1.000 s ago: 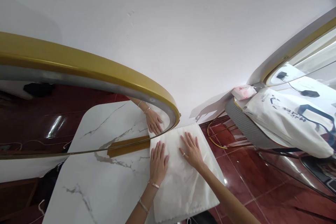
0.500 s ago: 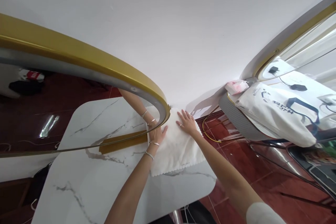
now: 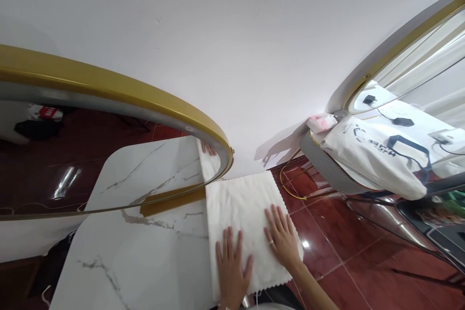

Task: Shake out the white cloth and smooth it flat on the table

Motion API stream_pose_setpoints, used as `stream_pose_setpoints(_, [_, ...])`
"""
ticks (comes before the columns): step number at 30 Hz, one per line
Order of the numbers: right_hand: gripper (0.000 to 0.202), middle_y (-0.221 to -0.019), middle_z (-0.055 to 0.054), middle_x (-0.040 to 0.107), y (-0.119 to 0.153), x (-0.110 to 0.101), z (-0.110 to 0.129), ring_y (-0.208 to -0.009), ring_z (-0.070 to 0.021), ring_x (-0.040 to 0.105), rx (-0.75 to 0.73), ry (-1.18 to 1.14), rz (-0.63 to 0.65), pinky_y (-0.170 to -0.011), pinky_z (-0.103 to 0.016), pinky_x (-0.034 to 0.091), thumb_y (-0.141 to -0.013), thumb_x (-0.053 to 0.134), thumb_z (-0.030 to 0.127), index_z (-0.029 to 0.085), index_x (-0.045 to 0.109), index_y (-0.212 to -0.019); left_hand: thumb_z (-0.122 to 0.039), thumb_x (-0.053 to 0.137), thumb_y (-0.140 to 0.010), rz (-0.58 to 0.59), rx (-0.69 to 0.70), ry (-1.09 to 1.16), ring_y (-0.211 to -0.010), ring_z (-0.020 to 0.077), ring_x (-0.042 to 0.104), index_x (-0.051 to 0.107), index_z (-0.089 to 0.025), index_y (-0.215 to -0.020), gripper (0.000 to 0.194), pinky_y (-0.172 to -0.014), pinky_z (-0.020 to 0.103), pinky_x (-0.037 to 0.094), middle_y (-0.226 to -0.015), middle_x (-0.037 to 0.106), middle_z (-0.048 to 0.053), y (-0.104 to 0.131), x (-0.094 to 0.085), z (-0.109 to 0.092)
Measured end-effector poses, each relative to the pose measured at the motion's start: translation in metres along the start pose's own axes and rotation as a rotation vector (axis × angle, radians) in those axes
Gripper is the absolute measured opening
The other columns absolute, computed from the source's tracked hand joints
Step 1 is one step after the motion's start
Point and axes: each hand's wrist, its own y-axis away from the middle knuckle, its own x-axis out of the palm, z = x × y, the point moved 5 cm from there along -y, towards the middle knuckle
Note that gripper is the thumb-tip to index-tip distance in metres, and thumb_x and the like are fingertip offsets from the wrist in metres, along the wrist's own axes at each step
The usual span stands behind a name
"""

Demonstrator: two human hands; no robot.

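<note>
A white cloth point(image 3: 241, 203) with scalloped edges lies flat over the right end of the white marbled table point(image 3: 156, 261), its far edge close to the wall. On the near left part of the cloth rests my left hand point(image 3: 232, 266), palm down with fingers spread. My right hand point(image 3: 281, 240), a ring on one finger, lies flat on the cloth's right side, fingers pointing away from me. Neither hand grips the fabric. Part of the cloth and some fingertips show as a reflection in the mirror.
A gold-framed mirror point(image 3: 156, 102) leans over the table's back left. To the right, a ribbed grey-sided table point(image 3: 323, 164) bears a white printed bag point(image 3: 366, 155) and a pink-and-white packet point(image 3: 321, 122). Another gold-framed mirror point(image 3: 354, 89) stands behind it. The floor point(image 3: 337, 232) is red tile.
Both hands have moved toward me, from the cloth's far part to its near part. The cloth now extends nearer to me and looks flatter, its far edge uncovered.
</note>
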Motion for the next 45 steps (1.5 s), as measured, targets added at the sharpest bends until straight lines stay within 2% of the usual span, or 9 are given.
stream_pose_setpoints(3, [0.066, -0.157, -0.004, 0.020, -0.002, 0.004, -0.002, -0.145, -0.0266, 0.020, -0.030, 0.007, 0.014, -0.116, -0.048, 0.019, -0.097, 0.036, 0.039, 0.028, 0.006, -0.154, -0.037, 0.049, -0.089, -0.016, 0.004, -0.006, -0.143, 0.0292, 0.027, 0.022, -0.027, -0.151, 0.068, -0.114, 0.054, 0.023, -0.156, 0.027, 0.009, -0.009, 0.002, 0.002])
stream_pose_setpoints(10, [0.055, -0.157, -0.005, 0.023, -0.105, 0.025, -0.022, -0.146, -0.0248, 0.016, -0.053, 0.040, 0.062, -0.115, -0.049, 0.019, -0.099, 0.030, 0.038, 0.025, 0.020, -0.152, -0.040, 0.046, -0.091, -0.047, -0.048, 0.049, -0.144, 0.0298, 0.025, 0.034, -0.023, -0.147, 0.059, -0.114, 0.055, 0.022, -0.156, 0.027, 0.013, -0.099, 0.010, 0.016])
stream_pose_setpoints(14, [0.053, -0.157, -0.005, 0.022, -0.130, 0.030, -0.026, -0.146, -0.0236, 0.014, -0.057, 0.025, 0.067, -0.114, -0.045, 0.022, -0.100, 0.028, 0.038, 0.024, 0.024, -0.151, -0.041, 0.047, -0.091, -0.051, -0.085, 0.057, -0.144, 0.0298, 0.024, 0.035, -0.023, -0.146, 0.059, -0.115, 0.056, 0.021, -0.156, 0.027, 0.013, -0.117, 0.014, 0.017])
stream_pose_setpoints(17, [0.056, -0.158, -0.005, 0.021, -0.108, 0.024, -0.025, -0.146, -0.0233, 0.013, -0.071, 0.010, 0.057, -0.114, -0.045, 0.021, -0.099, 0.029, 0.040, 0.024, 0.020, -0.152, -0.041, 0.046, -0.092, -0.053, -0.088, 0.054, -0.145, 0.0286, 0.022, 0.033, -0.024, -0.147, 0.060, -0.115, 0.055, 0.021, -0.156, 0.026, 0.012, -0.100, 0.012, 0.011])
stream_pose_setpoints(25, [0.076, -0.158, -0.008, 0.018, 0.008, 0.000, -0.006, -0.145, -0.0315, 0.016, -0.171, -0.017, 0.003, -0.114, -0.055, 0.017, -0.091, 0.044, 0.058, 0.028, 0.014, -0.153, -0.042, 0.048, -0.091, -0.019, -0.036, 0.064, -0.144, 0.0284, 0.026, 0.026, -0.027, -0.150, 0.065, -0.114, 0.054, 0.025, -0.158, 0.023, 0.010, -0.021, -0.001, -0.001])
stream_pose_setpoints(30, [0.075, -0.158, -0.009, 0.018, 0.024, -0.002, 0.016, -0.145, -0.0340, 0.016, -0.155, 0.005, -0.018, -0.111, -0.058, 0.020, -0.091, 0.045, 0.055, 0.029, 0.012, -0.153, -0.041, 0.050, -0.090, -0.034, -0.038, 0.089, -0.144, 0.0287, 0.025, 0.028, -0.028, -0.149, 0.065, -0.113, 0.051, 0.029, -0.159, 0.018, 0.009, 0.005, -0.005, 0.011])
stream_pose_setpoints(33, [0.075, -0.158, -0.009, 0.018, 0.020, -0.002, 0.021, -0.145, -0.0337, 0.016, -0.159, 0.016, -0.033, -0.111, -0.058, 0.021, -0.091, 0.045, 0.054, 0.030, 0.011, -0.153, -0.033, 0.047, -0.092, -0.085, -0.072, 0.121, -0.146, 0.0287, 0.017, 0.029, -0.026, -0.149, 0.060, -0.114, 0.050, 0.030, -0.161, 0.009, 0.009, -0.011, -0.003, 0.026])
stream_pose_setpoints(40, [0.073, -0.158, -0.008, 0.018, 0.018, -0.002, 0.014, -0.145, -0.0329, 0.016, -0.233, 0.038, -0.018, -0.112, -0.056, 0.021, -0.092, 0.044, 0.054, 0.029, 0.012, -0.153, -0.028, 0.041, -0.094, -0.156, -0.072, 0.156, -0.147, 0.0271, 0.011, 0.023, -0.016, -0.150, 0.060, -0.117, 0.049, 0.025, -0.160, 0.012, 0.012, -0.119, 0.009, 0.065])
stream_pose_setpoints(45, [0.071, -0.159, -0.008, 0.015, 0.020, -0.004, 0.017, -0.145, -0.0330, 0.015, -0.229, 0.042, 0.005, -0.112, -0.056, 0.019, -0.093, 0.041, 0.053, 0.029, 0.011, -0.153, -0.039, 0.042, -0.094, -0.182, -0.116, 0.140, -0.147, 0.0270, 0.013, 0.011, -0.010, -0.152, 0.072, -0.117, 0.048, 0.025, -0.158, 0.017, 0.016, -0.127, 0.015, 0.083])
